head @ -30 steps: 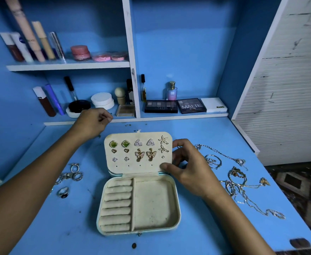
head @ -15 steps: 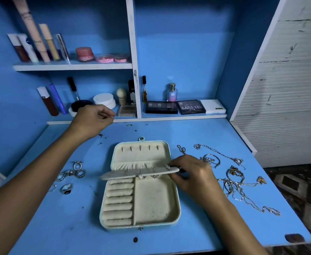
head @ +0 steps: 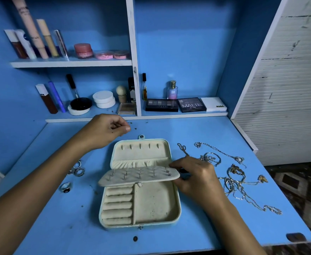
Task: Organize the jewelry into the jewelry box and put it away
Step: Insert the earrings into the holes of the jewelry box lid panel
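The cream jewelry box [head: 176,212] lies open in the middle of the blue desk, its lid [head: 141,150] flat behind it. The earring panel [head: 138,176] is folded down over the base, its back with the earring pins facing up. My right hand [head: 197,179] pinches the panel's right edge. My left hand [head: 105,131] hovers behind the box to the left, fingers curled with the thumb against them; nothing shows in it. Several rings [head: 78,170] and a dark-stone ring [head: 66,187] lie left of the box. Tangled chains and bracelets [head: 237,179] lie to its right.
Shelves behind the desk hold makeup tubes [head: 31,39], pink jars [head: 83,50], compacts [head: 103,99], a perfume bottle [head: 172,92] and eyeshadow palettes [head: 191,104]. A white slatted door [head: 288,89] stands on the right. The desk's front edge [head: 169,251] is close to me.
My right hand has swung the earring panel from upright, earrings facing me, down over the box base, so its pin side faces up. My left hand has barely moved.
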{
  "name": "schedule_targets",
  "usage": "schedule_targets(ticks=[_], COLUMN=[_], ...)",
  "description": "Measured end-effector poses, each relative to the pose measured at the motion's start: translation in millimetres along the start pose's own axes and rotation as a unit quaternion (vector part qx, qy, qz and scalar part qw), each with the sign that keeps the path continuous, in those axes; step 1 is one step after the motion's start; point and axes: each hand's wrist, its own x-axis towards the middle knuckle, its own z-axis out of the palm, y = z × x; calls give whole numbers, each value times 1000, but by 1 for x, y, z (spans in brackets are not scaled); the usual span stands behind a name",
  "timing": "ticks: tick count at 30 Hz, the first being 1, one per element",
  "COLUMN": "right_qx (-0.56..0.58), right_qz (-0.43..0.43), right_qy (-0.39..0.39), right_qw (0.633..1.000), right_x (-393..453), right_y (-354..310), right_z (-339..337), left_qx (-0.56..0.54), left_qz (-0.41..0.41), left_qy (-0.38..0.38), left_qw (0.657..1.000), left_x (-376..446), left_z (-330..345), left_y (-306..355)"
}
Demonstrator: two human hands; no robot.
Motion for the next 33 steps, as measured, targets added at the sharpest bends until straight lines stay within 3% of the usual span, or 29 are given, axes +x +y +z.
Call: schedule_targets(ticks=[15,33], right_qx=[10,9], right_qz=[-1,12], right_qy=[5,-11], right_qw=[1000,1000], right_x=[-3,-3], right_y=[3,2], right_z=[3,1], left_qx=[19,25], left_qz=[59,81], left_qy=[-227,-270], left_qw=[972,959], left_x=[-13,-12], left_z=[47,62], left_y=[42,49])
